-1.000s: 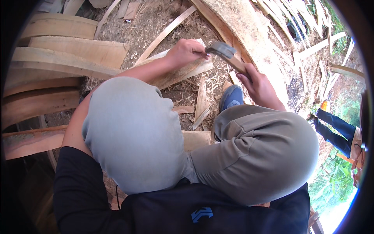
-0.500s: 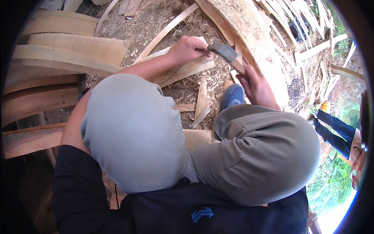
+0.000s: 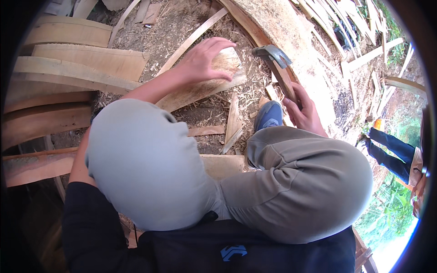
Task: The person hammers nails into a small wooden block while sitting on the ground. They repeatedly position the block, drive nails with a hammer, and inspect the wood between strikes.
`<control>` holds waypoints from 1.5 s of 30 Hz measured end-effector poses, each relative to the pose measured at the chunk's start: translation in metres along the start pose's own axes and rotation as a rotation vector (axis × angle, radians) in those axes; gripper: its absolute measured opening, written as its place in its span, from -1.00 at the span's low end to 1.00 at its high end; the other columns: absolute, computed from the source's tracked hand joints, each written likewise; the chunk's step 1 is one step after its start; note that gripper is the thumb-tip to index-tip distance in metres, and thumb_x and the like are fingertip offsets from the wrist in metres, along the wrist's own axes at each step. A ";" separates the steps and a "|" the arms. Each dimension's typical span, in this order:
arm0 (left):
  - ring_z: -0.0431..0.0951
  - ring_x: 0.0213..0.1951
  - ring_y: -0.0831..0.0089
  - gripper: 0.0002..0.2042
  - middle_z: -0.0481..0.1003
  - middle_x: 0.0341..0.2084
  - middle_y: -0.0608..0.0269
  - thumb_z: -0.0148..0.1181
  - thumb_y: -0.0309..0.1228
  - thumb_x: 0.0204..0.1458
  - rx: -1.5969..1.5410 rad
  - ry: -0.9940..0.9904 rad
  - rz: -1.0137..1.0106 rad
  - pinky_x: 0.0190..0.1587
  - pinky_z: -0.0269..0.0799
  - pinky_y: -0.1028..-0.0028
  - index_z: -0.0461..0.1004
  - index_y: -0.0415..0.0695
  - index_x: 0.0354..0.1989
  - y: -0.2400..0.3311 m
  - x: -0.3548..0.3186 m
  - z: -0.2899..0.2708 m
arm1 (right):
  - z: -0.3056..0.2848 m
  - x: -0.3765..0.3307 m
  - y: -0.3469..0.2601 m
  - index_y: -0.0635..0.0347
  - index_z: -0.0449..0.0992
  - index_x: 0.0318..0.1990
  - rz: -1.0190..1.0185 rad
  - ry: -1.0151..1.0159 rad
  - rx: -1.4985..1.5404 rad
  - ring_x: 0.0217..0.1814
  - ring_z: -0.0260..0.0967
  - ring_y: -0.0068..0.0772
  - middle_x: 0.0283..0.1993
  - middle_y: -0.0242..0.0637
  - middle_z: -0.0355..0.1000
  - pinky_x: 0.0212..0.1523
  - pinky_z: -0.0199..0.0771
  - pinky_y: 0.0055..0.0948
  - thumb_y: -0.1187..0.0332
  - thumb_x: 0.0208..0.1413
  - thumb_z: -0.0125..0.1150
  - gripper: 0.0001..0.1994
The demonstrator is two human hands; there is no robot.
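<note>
A: Left hand (image 3: 205, 60) lay flat, fingers spread, pressed on the top end of a wooden slat (image 3: 200, 88). Nothing gripped, just held down.

B: Where was the slat?

A: On the dirt ground (image 3: 182, 27) ahead of the knees, slanted from lower left up to upper right, with chips and shavings around it. The end under the fingers looked freshly cut and pale.

B: Right hand?

A: Right hand (image 3: 304, 110) was wrapped tight on the wooden handle of an adze (image 3: 273, 57). Metal head was up and off the slat, just right of the left hand, not touching it.

B: Blade edge?

A: Couldn't tell which way it faced, probably down; too small to be sure.

B: Other stuff?

A: Blue shoe (image 3: 268, 116) beside the right hand, just below the slat's right end. Curved planks (image 3: 68, 68) stacked on the left. Big curved board (image 3: 291, 32) behind the adze. Another person's legs (image 3: 387, 150) at the far right edge, well apart.
</note>
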State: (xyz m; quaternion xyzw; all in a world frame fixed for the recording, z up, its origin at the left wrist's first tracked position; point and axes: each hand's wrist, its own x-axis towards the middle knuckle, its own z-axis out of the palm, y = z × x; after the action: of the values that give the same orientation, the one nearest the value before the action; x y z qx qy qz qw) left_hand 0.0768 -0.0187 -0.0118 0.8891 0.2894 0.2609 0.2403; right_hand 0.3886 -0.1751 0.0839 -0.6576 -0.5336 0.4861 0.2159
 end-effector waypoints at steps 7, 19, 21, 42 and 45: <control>0.23 0.37 0.02 0.14 0.13 0.44 0.00 0.21 0.51 -0.16 0.469 -0.235 -0.165 0.34 0.20 0.02 0.06 0.05 0.53 0.005 -0.042 0.003 | 0.009 -0.008 0.007 0.20 0.32 0.32 -0.084 0.101 -0.342 -0.06 0.54 0.13 -0.09 0.18 0.55 -0.04 0.45 -0.16 0.18 0.42 0.11 -0.55; 0.41 0.18 0.10 0.17 0.25 0.33 0.02 0.25 0.45 -0.16 0.472 -0.338 -0.282 0.08 0.43 0.16 -0.03 0.01 0.56 0.016 -0.036 0.004 | 0.011 -0.009 -0.005 0.14 0.39 0.22 -0.134 0.101 -0.366 -0.08 0.54 0.23 -0.17 0.18 0.56 -0.09 0.45 -0.06 0.20 0.39 0.14 -0.64; 0.41 0.17 0.11 0.19 0.27 0.31 0.01 0.25 0.46 -0.17 0.455 -0.298 -0.280 0.07 0.41 0.19 -0.02 -0.07 0.54 0.010 -0.040 0.006 | 0.011 -0.009 -0.005 0.14 0.40 0.22 -0.164 0.094 -0.386 -0.09 0.54 0.22 -0.18 0.16 0.56 -0.10 0.46 -0.05 0.21 0.38 0.15 -0.64; 0.41 0.20 0.11 0.20 0.33 0.21 -0.04 0.37 0.32 -0.22 0.369 -0.300 -0.346 0.21 0.36 0.20 0.00 -0.21 0.50 0.018 -0.034 0.000 | 0.004 -0.004 0.008 0.16 0.32 0.22 -0.556 0.316 -0.506 -0.28 0.58 0.26 -0.28 0.13 0.57 -0.28 0.52 0.03 0.38 0.35 0.15 -0.66; 0.40 0.20 0.10 0.19 0.33 0.20 -0.05 0.35 0.34 -0.20 0.355 -0.311 -0.356 0.20 0.36 0.18 0.00 -0.21 0.50 0.017 -0.037 0.000 | 0.014 0.009 0.015 0.15 0.33 0.16 -0.310 0.132 -0.583 -0.23 0.55 0.34 -0.26 0.21 0.56 -0.33 0.48 0.12 0.36 0.35 0.17 -0.69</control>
State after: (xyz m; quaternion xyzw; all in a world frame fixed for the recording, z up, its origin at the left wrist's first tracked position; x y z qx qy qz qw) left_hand 0.0581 -0.0545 -0.0140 0.8817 0.4418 0.0204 0.1644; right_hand 0.3830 -0.1752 0.0622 -0.6326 -0.7287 0.2309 0.1243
